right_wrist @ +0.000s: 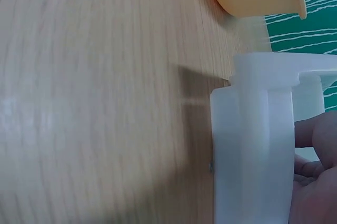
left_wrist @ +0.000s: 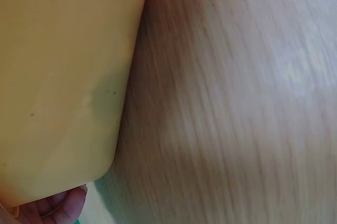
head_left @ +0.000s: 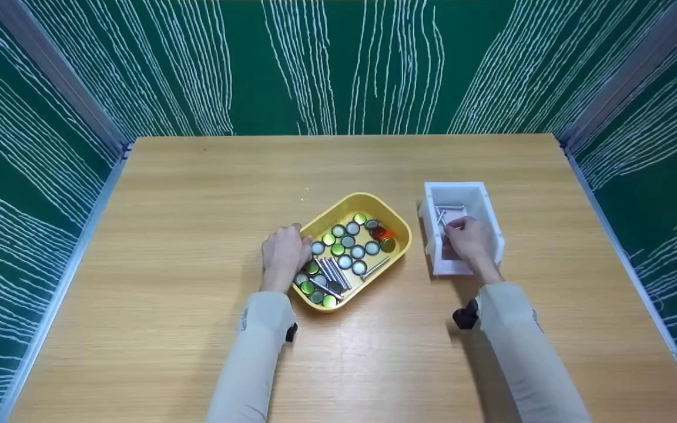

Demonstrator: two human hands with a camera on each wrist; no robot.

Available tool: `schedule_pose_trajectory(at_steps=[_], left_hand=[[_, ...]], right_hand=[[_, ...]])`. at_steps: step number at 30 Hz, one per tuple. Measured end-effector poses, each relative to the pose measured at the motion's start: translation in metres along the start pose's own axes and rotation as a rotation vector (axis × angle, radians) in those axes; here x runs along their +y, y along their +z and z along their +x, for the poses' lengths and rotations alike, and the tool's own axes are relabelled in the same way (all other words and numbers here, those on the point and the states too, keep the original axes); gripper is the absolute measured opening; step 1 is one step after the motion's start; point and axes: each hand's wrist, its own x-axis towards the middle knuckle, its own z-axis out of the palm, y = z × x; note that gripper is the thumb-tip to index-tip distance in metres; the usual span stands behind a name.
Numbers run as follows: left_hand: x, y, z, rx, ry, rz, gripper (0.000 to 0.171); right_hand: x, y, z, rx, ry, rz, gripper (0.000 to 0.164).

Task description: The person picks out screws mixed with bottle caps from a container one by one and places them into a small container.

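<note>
My left hand (head_left: 284,254) grips the left rim of a yellow tub (head_left: 400,226); in the left wrist view its curled fingers (left_wrist: 73,205) show below the tub's wall (left_wrist: 63,76). Inside the tub lie several bottle caps (head_left: 357,252), silver, green and dark, and several long silver screws (head_left: 334,273). My right hand (head_left: 469,239) reaches into a white bin (head_left: 455,187), with its fingertips beside silver screws (head_left: 450,207) there. Whether those fingers pinch a screw is hidden. In the right wrist view, the bin's wall (right_wrist: 258,150) covers part of that hand.
The wooden table (head_left: 197,188) carries both containers, the yellow tub left of the white bin with a gap between them. Green walls (head_left: 250,70) with white wavy lines and metal corner posts (head_left: 600,76) stand around the table.
</note>
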Motion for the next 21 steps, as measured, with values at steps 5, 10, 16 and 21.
schedule_pose_trajectory(at_steps=[5, 10, 16, 21], left_hand=[[0.000, 0.000, -0.001, -0.002, -0.002, -0.012, 0.036], [0.000, -0.001, 0.000, -0.006, -0.005, -0.015, 0.034], [0.000, 0.000, 0.000, -0.008, -0.006, -0.007, 0.036], [0.000, 0.000, -0.001, 0.016, 0.008, 0.008, 0.037]], right_hand=[[-0.002, -0.004, -0.001, -0.006, -0.012, 0.082, 0.032], [-0.013, -0.012, -0.004, 0.021, -0.044, 0.055, 0.036], [-0.033, -0.018, -0.006, 0.130, -0.121, 0.065, 0.035], [-0.053, -0.015, -0.010, 0.197, -0.263, 0.041, 0.028]])
